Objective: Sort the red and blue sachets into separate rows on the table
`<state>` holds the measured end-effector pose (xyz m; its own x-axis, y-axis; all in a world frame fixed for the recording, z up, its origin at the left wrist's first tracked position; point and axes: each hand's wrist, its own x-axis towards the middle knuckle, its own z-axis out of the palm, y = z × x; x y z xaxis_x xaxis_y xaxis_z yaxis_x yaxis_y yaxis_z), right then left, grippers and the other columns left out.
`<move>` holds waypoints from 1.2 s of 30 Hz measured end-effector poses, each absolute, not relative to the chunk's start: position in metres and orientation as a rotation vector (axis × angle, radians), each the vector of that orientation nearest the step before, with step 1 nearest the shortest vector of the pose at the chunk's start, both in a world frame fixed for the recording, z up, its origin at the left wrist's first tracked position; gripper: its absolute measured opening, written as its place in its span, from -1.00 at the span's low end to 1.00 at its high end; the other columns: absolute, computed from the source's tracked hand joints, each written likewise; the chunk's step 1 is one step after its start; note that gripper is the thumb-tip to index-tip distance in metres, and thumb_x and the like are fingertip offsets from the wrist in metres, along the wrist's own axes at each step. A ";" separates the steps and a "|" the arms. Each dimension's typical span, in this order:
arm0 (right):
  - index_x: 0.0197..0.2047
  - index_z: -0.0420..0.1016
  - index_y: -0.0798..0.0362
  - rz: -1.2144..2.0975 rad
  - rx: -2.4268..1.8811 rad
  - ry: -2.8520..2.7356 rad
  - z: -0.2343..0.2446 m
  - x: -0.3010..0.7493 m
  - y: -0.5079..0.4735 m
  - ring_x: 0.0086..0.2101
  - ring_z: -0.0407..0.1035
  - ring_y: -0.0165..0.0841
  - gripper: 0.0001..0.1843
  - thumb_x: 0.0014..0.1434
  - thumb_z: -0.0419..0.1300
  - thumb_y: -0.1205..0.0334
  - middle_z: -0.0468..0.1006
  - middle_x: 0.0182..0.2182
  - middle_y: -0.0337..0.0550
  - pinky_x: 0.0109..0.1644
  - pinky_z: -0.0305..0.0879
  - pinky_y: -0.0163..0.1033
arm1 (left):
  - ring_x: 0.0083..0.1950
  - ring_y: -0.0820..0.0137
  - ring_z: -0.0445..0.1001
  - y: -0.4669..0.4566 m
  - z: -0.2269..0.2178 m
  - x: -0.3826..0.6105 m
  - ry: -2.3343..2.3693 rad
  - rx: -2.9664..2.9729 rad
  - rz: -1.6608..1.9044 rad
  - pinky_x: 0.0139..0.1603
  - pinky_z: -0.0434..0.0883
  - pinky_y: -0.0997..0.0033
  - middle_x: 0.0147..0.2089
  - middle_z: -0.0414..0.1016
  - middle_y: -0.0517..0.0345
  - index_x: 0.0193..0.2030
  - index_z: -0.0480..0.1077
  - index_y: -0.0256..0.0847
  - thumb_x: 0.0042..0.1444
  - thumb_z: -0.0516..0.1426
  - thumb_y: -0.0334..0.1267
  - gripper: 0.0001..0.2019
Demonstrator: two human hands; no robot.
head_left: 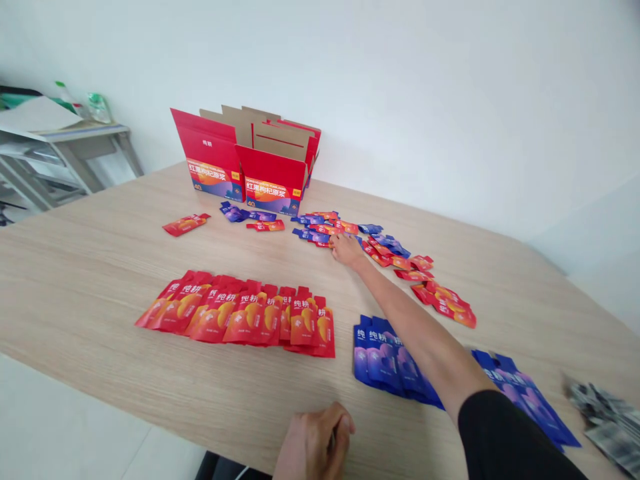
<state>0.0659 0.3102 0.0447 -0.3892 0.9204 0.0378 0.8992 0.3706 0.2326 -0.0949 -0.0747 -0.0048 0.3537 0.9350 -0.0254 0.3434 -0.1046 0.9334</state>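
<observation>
Blue pouch point(316, 236): long axis crosswise, neck leftward; right hand point(346, 249) near, grip unclear; left hand point(317, 437) clenched.

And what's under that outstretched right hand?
Red pouches and blue pouches show around the right hand. Whatever lies directly beneath it is covered, so I can't tell which pouch, if any, it touches.

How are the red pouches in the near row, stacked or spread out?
Spread out: the red pouches overlap sideways in a fanned row on the table, several printed fronts showing.
</observation>
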 end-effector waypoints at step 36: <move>0.25 0.52 -0.16 -1.172 1.553 3.123 0.127 0.084 0.007 -0.20 0.48 -0.26 -0.59 0.45 0.10 -0.04 0.62 -0.03 -0.08 -0.05 0.43 -0.14 | -0.57 0.44 0.34 -0.075 0.042 -0.095 1.149 0.968 0.849 -0.59 0.30 0.47 -0.49 0.47 0.17 -0.20 0.56 -0.28 0.13 0.09 0.49 -0.26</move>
<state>0.0836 0.0072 0.1266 -0.5278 0.8290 0.1850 0.5025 0.4804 -0.7189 -0.0953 -0.0745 0.0422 0.2092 0.9171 -0.3394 -0.0549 0.3576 0.9323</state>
